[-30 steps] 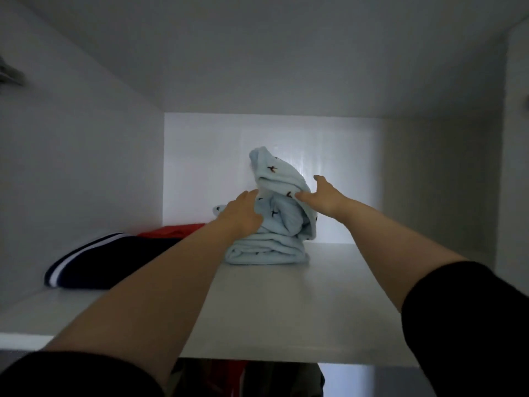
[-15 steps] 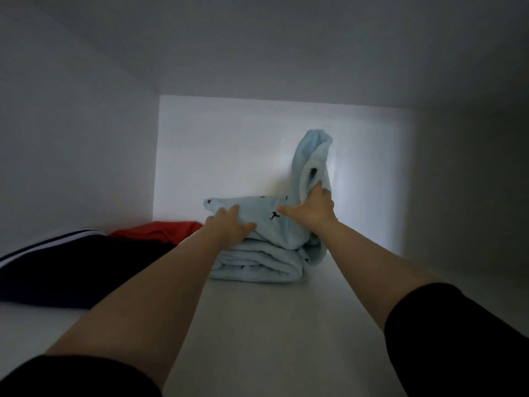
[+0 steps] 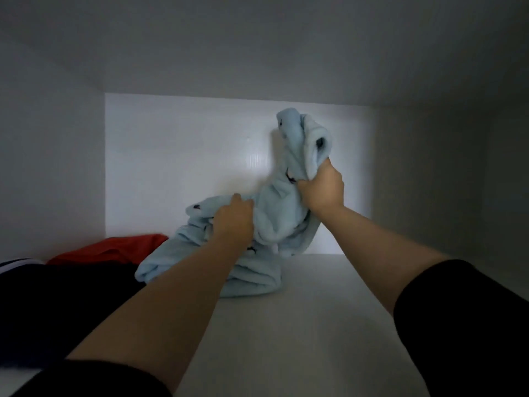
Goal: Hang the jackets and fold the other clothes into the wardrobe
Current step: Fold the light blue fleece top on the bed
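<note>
Light-blue fleece garment (image 3: 266, 222) with small dark motifs sits on the white wardrobe shelf (image 3: 315, 325) near its back wall — half bundled, half lifted. Her left hand (image 3: 233, 222) grips the lower folds, fingers curled into the cloth; the right hand (image 3: 322, 190) clutches a raised end, which stands up against the back panel. Toward the shelf's left edge lie a red garment (image 3: 111, 249) and, in front of it, a dark garment (image 3: 57, 296) with a white stripe.

Both arms outstretched, left hand (image 3: 233, 222) and right hand (image 3: 322, 190) clenched.
</note>
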`<state>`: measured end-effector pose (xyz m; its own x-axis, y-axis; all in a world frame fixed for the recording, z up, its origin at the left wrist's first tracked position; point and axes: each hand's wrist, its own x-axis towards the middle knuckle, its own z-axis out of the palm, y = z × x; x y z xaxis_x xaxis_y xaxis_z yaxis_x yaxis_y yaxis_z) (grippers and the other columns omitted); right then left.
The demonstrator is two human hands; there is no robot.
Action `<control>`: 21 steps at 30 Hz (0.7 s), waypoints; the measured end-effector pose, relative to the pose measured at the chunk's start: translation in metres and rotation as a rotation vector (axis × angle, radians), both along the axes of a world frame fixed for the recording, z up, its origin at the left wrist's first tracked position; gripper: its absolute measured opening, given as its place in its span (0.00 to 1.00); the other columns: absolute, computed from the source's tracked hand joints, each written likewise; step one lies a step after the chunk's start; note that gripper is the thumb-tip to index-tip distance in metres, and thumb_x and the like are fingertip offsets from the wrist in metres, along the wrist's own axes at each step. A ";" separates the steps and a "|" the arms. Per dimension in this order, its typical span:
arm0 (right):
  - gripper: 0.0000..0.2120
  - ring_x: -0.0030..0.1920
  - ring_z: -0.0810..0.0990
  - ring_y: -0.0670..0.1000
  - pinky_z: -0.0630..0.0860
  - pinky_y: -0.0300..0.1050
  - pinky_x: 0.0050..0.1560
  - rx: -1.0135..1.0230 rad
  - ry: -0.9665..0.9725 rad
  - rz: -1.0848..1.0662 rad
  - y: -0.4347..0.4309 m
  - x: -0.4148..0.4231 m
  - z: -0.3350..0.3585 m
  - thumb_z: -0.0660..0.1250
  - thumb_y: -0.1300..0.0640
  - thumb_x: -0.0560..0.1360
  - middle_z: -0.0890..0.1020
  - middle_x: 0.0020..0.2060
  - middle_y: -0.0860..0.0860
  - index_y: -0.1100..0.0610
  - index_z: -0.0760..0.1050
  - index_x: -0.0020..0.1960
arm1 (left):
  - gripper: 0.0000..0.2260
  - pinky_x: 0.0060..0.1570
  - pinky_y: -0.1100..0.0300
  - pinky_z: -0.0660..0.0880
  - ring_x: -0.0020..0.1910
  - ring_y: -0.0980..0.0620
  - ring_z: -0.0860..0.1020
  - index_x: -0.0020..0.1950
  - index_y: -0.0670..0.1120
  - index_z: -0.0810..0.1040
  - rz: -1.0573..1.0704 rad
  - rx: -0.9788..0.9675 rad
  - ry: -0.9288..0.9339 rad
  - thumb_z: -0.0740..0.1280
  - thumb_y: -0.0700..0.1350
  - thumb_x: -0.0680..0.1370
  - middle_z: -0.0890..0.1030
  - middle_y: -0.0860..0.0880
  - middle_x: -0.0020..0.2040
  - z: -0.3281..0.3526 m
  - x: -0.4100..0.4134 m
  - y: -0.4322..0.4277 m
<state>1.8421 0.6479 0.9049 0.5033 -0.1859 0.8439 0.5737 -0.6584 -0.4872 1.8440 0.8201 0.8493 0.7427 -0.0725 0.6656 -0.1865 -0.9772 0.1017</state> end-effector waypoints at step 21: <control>0.20 0.53 0.77 0.61 0.72 0.49 0.47 -0.655 0.276 -0.391 -0.132 0.037 -0.049 0.67 0.55 0.73 0.76 0.57 0.58 0.56 0.69 0.63 | 0.13 0.58 0.54 0.74 0.54 0.44 0.79 0.54 0.44 0.82 -0.381 -0.540 0.161 0.58 0.42 0.79 0.82 0.44 0.55 -0.031 0.045 -0.108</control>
